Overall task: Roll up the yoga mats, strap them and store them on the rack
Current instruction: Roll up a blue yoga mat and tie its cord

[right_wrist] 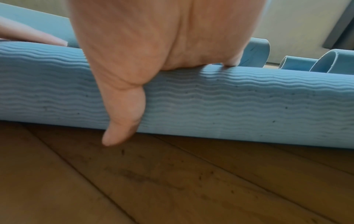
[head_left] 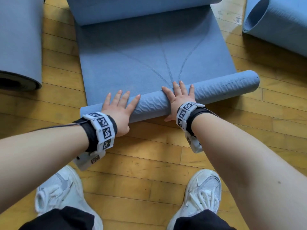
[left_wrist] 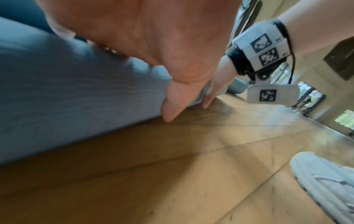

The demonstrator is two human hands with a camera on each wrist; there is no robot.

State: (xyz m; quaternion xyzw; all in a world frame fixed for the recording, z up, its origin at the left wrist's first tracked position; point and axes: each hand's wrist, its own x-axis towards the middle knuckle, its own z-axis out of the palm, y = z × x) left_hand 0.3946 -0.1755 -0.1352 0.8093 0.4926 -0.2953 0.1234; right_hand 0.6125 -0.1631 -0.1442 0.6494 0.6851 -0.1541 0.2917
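In the head view, a blue ribbed foam yoga mat [head_left: 149, 60] lies on the yellow wooden plank floor [head_left: 149, 163], its near end wound into a slim roll [head_left: 216, 87] that sits slightly askew, the right end lying farther from the person than the left. The left hand [head_left: 118, 107] and the right hand [head_left: 180, 97] both lie flat on top of this roll, fingers straight and spread, pressing rather than clasping. The far end of the mat curls upward, and two other blue rolled mats rest at the left [head_left: 18, 44] and right [head_left: 279, 25] edges; white sneakers [head_left: 204, 193] stand just behind the roll. No strap and no rack can be seen. From the left wrist view, blurred, the left palm [left_wrist: 153, 37] bears down on the roll [left_wrist: 67, 91] with the thumb [left_wrist: 172, 106] pointing to the floor [left_wrist: 172, 166], gripping nothing. The right wrist view shows the same: the right palm [right_wrist: 162, 37] rests open on the wavy ribbed surface [right_wrist: 249, 103], thumb [right_wrist: 122, 121] hanging along the near side. To do this rolling well, I judge the hands should press evenly downward and forward, moved a little wider apart, with the left side pushed somewhat more so the ends come level, and the roll kept tight so it does not telescope before strapping.
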